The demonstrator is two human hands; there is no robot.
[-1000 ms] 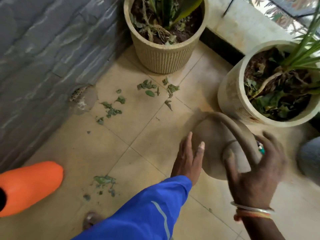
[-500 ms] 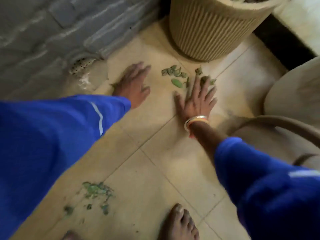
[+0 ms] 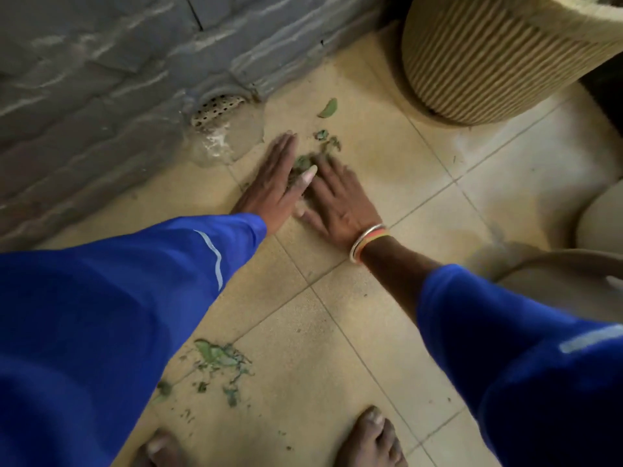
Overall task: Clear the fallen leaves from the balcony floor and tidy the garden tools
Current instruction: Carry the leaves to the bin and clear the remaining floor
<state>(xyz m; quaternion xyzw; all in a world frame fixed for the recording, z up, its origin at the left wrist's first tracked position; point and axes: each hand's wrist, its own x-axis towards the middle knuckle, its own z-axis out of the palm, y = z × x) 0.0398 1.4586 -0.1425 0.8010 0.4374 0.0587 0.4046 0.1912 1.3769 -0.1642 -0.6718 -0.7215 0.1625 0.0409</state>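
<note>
Looking down through the head cam, I see both hands flat on the floor [image 3: 303, 332] at centre frame. The left hand [image 3: 273, 183] lies palm down with straight fingers held together and its thumb reaching toward the other hand. The right hand [image 3: 340, 203] is also palm down with its fingers spread; its fingertips are blurred. The hands angle in toward each other and almost touch at the thumbs. Neither pinches anything.

A small pile of green leaves [image 3: 301, 163] sits squeezed between the two hands, touching both. A few loose bits [image 3: 328, 139] lie just above the right hand's fingertips, and a single leaf [image 3: 328, 108] lies further up, apart from the pile. A second leaf scatter [image 3: 219, 357] lies lower centre, partly under the left sleeve [image 3: 118, 315], well apart from the hands.

Bangles [image 3: 369, 242] sit on the right wrist, with the blue right sleeve [image 3: 522, 348] pushed up the forearm.

A round drain grate [image 3: 217, 107] sits upper centre at the foot of the grey stone wall [image 3: 101, 79], near the left hand's fingertips. A ribbed beige pot [image 3: 488, 55] stands upper right. Two bare feet, the left foot [image 3: 161, 448] and the right foot [image 3: 371, 439], show at the bottom edge. A curved beige shape [image 3: 556, 261] shows at the right edge; I cannot tell what it is.
</note>
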